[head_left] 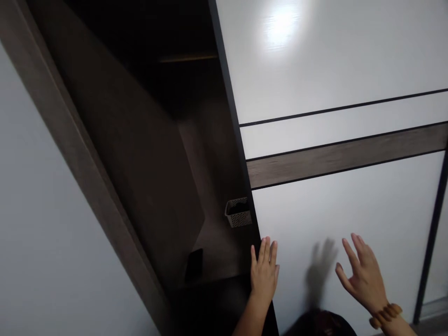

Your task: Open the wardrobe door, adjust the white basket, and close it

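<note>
A white sliding wardrobe door [336, 205] with a brown wood band and thin black lines fills the right side. My left hand [264, 273] lies flat against the door near its dark left edge, fingers together and stretched out. My right hand [362, 275] is raised in front of the door with fingers spread, holding nothing, and casts a shadow on the panel. A wooden bead bracelet [385, 315] sits on its wrist. The wardrobe stands open to the left of the door, dark inside.
Inside the wardrobe [157, 163] a small white perforated basket [238, 212] sits on a shelf beside the door edge. A dark flat object [194, 265] stands lower down. A dark wood frame [80, 154] borders a white wall on the left.
</note>
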The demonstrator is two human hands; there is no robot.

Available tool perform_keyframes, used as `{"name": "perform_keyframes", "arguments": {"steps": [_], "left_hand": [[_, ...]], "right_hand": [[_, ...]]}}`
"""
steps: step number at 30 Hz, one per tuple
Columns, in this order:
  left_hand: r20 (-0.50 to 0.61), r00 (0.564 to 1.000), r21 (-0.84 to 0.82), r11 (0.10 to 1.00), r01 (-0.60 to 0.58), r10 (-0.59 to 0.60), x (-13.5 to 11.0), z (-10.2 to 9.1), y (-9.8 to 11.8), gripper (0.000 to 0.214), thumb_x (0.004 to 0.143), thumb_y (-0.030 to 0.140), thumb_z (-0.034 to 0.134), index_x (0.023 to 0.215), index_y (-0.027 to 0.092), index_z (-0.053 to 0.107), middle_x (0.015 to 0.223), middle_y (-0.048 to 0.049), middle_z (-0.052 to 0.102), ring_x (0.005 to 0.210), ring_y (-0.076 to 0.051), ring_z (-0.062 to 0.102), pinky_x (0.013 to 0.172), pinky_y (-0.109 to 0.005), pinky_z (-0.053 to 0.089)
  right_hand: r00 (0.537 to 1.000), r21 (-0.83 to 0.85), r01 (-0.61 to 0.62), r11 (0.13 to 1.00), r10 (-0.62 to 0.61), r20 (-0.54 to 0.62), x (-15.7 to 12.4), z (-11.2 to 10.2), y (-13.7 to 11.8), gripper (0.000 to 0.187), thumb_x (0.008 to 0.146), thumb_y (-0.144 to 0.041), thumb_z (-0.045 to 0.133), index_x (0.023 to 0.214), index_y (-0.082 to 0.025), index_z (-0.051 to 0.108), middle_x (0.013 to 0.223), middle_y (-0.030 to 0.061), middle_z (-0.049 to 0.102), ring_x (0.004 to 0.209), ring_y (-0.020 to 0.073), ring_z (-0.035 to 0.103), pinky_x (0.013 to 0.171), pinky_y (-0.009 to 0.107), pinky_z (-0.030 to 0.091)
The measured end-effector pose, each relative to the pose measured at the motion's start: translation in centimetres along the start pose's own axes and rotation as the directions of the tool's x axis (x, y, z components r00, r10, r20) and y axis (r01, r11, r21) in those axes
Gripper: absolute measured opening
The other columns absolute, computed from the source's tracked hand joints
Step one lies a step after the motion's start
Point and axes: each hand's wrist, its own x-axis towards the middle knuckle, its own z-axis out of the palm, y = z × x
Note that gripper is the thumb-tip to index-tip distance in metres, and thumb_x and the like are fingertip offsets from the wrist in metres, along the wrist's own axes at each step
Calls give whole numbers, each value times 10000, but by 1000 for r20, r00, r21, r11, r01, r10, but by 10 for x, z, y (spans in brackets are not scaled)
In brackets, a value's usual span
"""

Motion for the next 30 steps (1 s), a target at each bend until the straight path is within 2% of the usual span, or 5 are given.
{"name": "perform_keyframes", "arguments": {"steps": [4,9,18,25,30], "left_hand": [[-25,999,20,999,39,-39,-9,-6,2,702,919,503,495,1532,219,304,1603,-73,376,1520,-234,243,1184,-480,273],[-16,991,-34,991,132,-133,-16,-16,6,765,874,462,561,1535,177,301,1622,-128,321,1528,-283,222,1233,-487,176],[-1,972,-35,972,233,-233,-18,-33,10,824,820,266,575,1557,148,226,1674,-193,43,1528,-397,156,1156,-562,356],[1,931,72,929,363,-364,-12,-46,19,834,835,219,549,1568,127,161,1671,-218,16,1523,-428,147,1140,-639,351],[-5,866,57,864,500,-500,0,-58,30,833,847,207,543,1571,136,137,1672,-214,62,1527,-414,145,1161,-673,301]], "right_hand": [[996,43,-79,996,77,32,-3,11,30,811,907,-500,472,1575,-144,180,1633,207,200,1469,440,275,1134,657,348],[993,58,-54,997,47,105,-4,19,64,803,895,-525,456,1569,-160,218,1654,190,132,1478,456,243,1127,664,347],[987,60,-128,990,120,110,-5,24,123,876,858,-616,420,1562,-129,235,1651,206,81,1494,477,165,1125,694,302],[986,89,-95,991,82,147,0,34,138,872,857,-625,408,1560,-140,239,1667,172,-76,1502,475,130,1128,682,289],[976,82,-108,991,90,199,-2,43,145,849,874,-636,368,1566,-165,228,1667,188,-47,1485,504,157,1082,732,297]]}}
